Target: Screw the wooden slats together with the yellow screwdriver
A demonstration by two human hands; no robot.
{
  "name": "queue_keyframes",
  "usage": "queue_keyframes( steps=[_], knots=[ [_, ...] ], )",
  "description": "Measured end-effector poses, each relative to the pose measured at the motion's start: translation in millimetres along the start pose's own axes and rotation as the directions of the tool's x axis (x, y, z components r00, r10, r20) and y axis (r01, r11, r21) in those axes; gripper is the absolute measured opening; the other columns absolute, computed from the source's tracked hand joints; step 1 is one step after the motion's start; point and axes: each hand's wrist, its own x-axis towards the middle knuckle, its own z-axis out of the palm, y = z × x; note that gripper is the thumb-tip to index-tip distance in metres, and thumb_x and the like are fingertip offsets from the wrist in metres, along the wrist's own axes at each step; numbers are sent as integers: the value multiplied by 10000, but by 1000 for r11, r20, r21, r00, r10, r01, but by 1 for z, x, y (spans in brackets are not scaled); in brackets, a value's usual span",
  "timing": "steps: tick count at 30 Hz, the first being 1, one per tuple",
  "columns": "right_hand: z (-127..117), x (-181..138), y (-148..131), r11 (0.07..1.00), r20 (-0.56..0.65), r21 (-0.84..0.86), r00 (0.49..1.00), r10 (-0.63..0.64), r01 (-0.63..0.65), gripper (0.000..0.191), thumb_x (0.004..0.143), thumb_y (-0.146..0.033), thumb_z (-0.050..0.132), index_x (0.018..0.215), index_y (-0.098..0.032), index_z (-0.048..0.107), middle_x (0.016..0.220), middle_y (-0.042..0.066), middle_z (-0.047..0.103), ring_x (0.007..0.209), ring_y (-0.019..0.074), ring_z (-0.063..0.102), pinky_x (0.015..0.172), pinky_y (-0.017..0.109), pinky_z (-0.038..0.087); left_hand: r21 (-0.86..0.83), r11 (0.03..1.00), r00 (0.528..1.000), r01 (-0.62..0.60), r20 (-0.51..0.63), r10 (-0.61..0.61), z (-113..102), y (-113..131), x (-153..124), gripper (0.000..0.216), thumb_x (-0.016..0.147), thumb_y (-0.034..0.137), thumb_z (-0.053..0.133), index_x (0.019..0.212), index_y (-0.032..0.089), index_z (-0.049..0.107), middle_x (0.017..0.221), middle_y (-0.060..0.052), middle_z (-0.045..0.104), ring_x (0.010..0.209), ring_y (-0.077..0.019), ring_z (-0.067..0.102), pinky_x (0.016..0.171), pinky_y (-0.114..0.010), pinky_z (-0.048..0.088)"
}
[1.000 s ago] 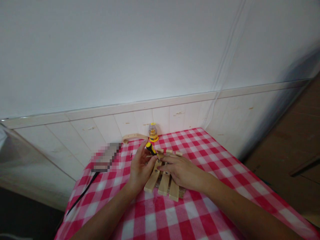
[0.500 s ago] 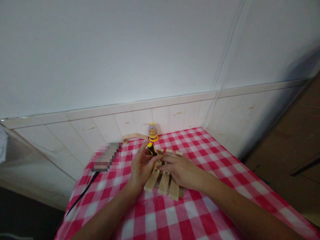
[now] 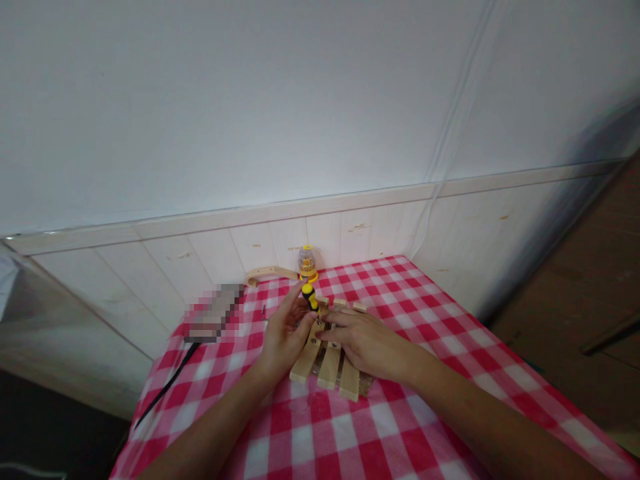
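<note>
Screwdriver [image 3: 311, 297] (yellow-black, tilted) is pinched by the fingers of your left hand [image 3: 283, 337] above the wooden slats [image 3: 327, 365]; your right hand [image 3: 367, 343], at 4 o'clock, lies flat on them, fingers extended. A slipping tip could jab those fingers.

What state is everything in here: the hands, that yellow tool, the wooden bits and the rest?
left hand: closed on the screwdriver
screwdriver: tilted, tip down at the wooden slats
right hand: open, lying flat on the slats
wooden slats: three side by side, flat on the cloth
bit holder: upright by the wall
curved wooden piece: lying loose by the wall
black cable: trailing off the table edge
</note>
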Motion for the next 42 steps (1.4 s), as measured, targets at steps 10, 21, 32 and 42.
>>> queue_keyframes(
  steps=[10, 21, 32, 42],
  knots=[
    [0, 1, 0, 999, -8, -34, 1000, -29, 29, 334, 984, -44, 627, 1206, -225, 798, 1395, 111, 745, 1376, 273, 645, 1194, 475, 499, 23, 998, 995, 55, 77, -56, -1, 6, 3, 303, 950, 432, 792, 1134, 191, 783, 1148, -130, 831, 1096, -277, 801, 975, -394, 658],
    [2, -1, 2, 1000, -6, -18, 1000, -16, 16, 382, 988, -33, 599, 1235, -246, 797, 1445, 100, 728, 1396, 277, 640, 1172, 468, 502, 7, 997, 996, 76, -48, -76, 2, 14, 3, 347, 866, 477, 857, 1027, 196, 731, 975, -79, 814, 898, -223, 786, 831, -331, 636],
    [-1, -1, -2, 1000, 2, -4, 1000, 28, -28, 405, 995, -53, 613, 1289, -267, 790, 1460, 83, 727, 1388, 284, 639, 1164, 460, 497, 56, 995, 988, 79, -138, -70, -1, 34, 2, 392, 723, 351, 929, 883, 212, 600, 769, 23, 683, 699, -145, 665, 630, -225, 526],
    [5, -1, 4, 999, -6, -28, 1000, 16, -16, 368, 989, -67, 611, 1236, -275, 788, 1422, 72, 741, 1328, 279, 664, 1123, 453, 508, 88, 992, 994, 90, -73, -84, 0, 33, -1, 434, 748, 384, 921, 895, 232, 541, 778, 34, 647, 703, -156, 676, 603, -226, 521]
  ],
)
